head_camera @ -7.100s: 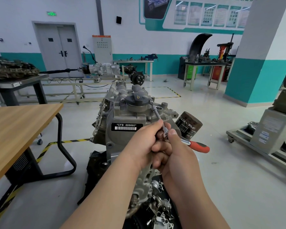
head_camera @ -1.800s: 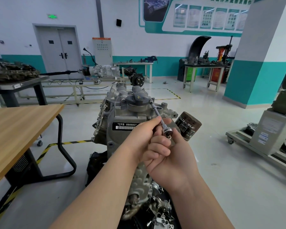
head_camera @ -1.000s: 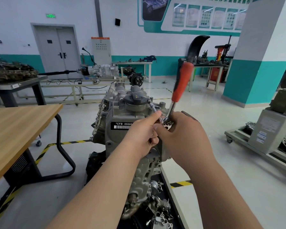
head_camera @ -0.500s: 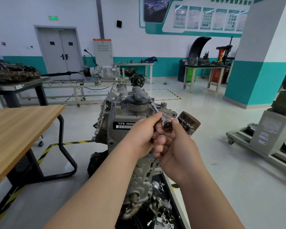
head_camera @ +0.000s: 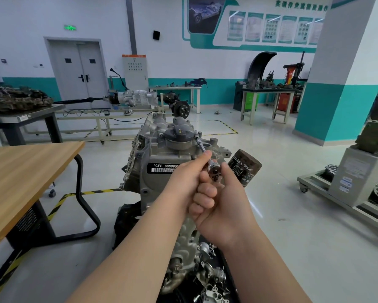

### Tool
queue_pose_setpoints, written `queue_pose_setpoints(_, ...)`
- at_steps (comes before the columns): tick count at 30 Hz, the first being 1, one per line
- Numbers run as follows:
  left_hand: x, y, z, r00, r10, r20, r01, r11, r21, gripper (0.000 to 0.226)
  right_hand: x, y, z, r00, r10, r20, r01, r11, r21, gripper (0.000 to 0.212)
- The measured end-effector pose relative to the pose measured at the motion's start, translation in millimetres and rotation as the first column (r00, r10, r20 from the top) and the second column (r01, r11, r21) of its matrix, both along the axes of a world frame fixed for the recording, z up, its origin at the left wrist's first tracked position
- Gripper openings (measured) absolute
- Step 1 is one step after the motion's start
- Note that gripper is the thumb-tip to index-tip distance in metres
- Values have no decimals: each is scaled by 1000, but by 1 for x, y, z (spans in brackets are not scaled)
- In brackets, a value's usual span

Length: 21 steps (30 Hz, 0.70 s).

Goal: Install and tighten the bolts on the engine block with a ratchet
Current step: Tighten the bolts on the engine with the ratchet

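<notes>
Just above the right hand (head_camera: 224, 206) grip pokes the ratchet (head_camera: 214, 171) head.

I count one left hand (head_camera: 183, 180), one right hand (head_camera: 225, 206), one ratchet (head_camera: 214, 171). One engine (head_camera: 159, 153) at twelve o'clock, one filter (head_camera: 245, 167) at two.

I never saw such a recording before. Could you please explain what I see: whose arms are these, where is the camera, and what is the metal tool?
The camera is worn on a person's head and looks down, so both bare arms are that person's. Before them stands an engine block with a dark oil filter at its right. The left hand pinches a thin extension bar running up to the block's top. The right hand grips the ratchet, a bolt-tightening wrench; its handle is hidden.
</notes>
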State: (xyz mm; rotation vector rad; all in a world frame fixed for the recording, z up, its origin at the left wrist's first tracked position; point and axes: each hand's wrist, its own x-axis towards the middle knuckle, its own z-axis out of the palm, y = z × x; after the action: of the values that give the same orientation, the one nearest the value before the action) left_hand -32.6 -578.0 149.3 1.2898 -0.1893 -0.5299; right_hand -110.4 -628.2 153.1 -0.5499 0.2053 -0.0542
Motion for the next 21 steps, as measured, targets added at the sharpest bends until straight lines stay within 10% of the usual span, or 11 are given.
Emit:
queue_pose_setpoints(5, -3, -3, 2, 1000, -16, -11, 16, 997, -79, 40, 8, -8, -6, 969, -241, -53, 167, 799, -578, 66)
queue_pose_setpoints(11, 1, -9, 3, 999, 50, 21, -47, 994, -97, 21, -1, -34, 4, 951, -299, 78, 147, 216, -965, 65)
queue_pose_setpoints(16, -1, -10, 1, 999, 52, -13, -53, 992, -113, 21, 0, -33, 13, 893, -365, 264, 35, -529, -848, 48)
queue_pose_setpoints(19, -3, -8, 3, 999, 41, -22, -43, 993, -112, 25, 3, -29, 11, 891, -316, 326, 56, -637, -769, 35)
queue_pose_setpoints(21, -1, -5, 2, 1000, 24, -20, -26, 995, -100, 24, 4, -28, 9, 908, -308, 284, 81, -535, -841, 40)
